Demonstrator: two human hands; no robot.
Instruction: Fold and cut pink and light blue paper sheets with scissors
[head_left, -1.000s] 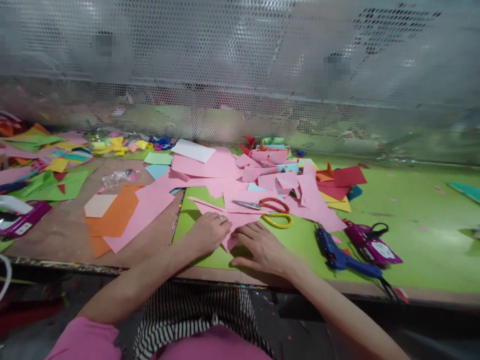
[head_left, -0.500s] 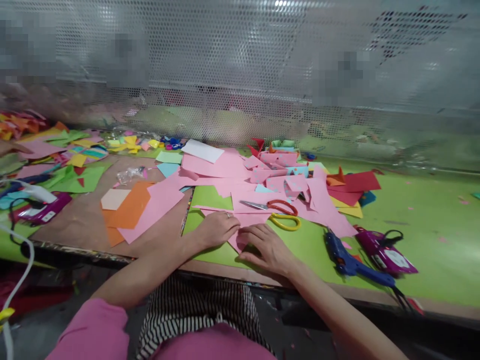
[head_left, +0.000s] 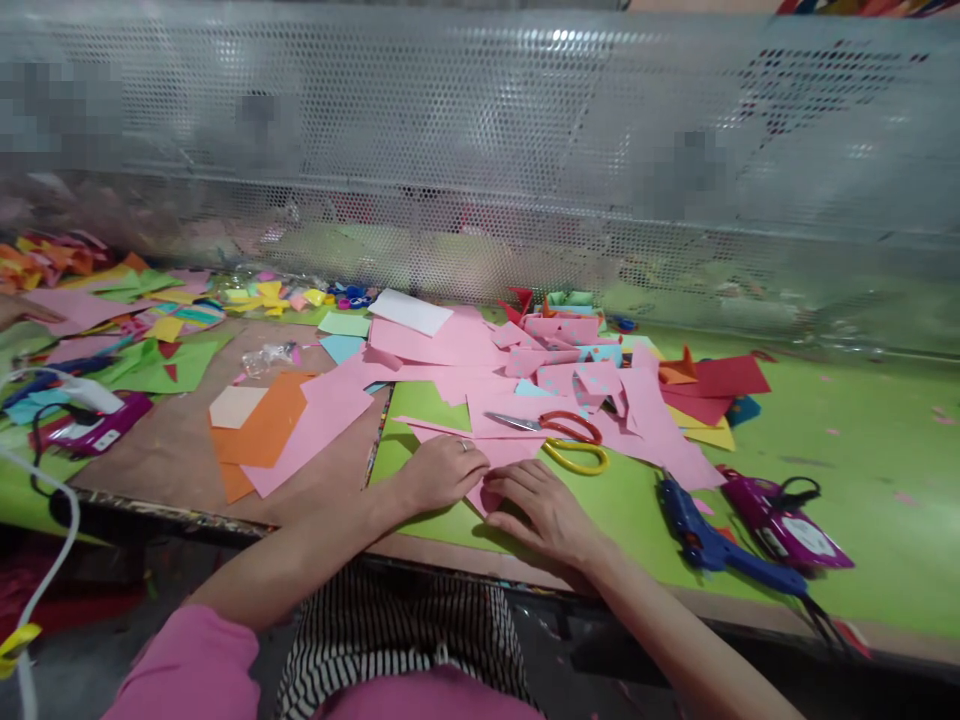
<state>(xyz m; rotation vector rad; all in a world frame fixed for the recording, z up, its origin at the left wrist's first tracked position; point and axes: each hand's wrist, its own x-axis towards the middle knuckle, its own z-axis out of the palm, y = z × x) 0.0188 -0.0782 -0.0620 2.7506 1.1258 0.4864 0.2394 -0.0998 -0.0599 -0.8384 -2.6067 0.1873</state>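
My left hand [head_left: 442,470], a ring on one finger, lies with its fingers curled on the left edge of a pink paper piece [head_left: 504,453]. My right hand [head_left: 544,510] rests with fingers stretched flat on the lower corner of the same piece, its fingertips almost touching the left hand. The pink piece lies on a green sheet [head_left: 615,500] near the table's front edge. Just beyond the hands are red-handled scissors [head_left: 559,425] and yellow-handled scissors [head_left: 577,458].
A blue glue gun [head_left: 705,540] and a purple glue gun [head_left: 780,520] lie to the right. Another purple glue gun [head_left: 90,430] is at far left. Orange paper [head_left: 262,425] and a heap of pink sheets [head_left: 450,345] cover the middle. A perforated metal screen [head_left: 480,150] closes the back.
Both hands stay on the pink piece, the right fingertips edging closer to the left hand. The view has tilted up and shifted slightly.
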